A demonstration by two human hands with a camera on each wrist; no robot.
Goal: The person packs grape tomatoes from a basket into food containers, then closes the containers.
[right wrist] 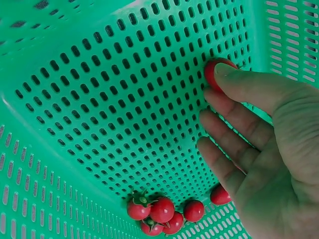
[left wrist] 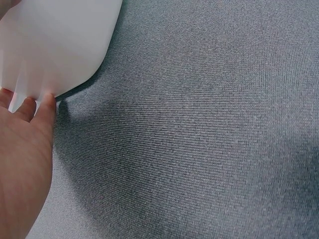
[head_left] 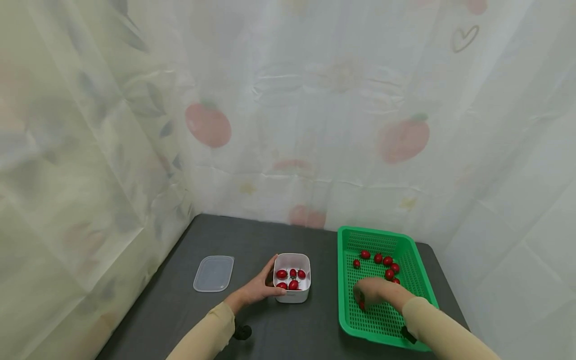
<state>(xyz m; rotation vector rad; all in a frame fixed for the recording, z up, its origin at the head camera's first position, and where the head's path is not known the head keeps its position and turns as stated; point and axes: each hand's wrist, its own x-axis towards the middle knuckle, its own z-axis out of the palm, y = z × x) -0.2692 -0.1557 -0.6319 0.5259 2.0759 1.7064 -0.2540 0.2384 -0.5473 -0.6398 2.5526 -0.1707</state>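
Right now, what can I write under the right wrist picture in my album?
A right hand pinches a red tomato inside a green basket, where other tomatoes lie too.

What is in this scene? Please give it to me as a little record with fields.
Left hand: grips a white container
Right hand: pinches a tomato inside the green basket
Container contents: several small red tomatoes
Basket contents: more red tomatoes
Left of container: a translucent lid, lying on the dark table
Backdrop: pale sheet with printed fruit
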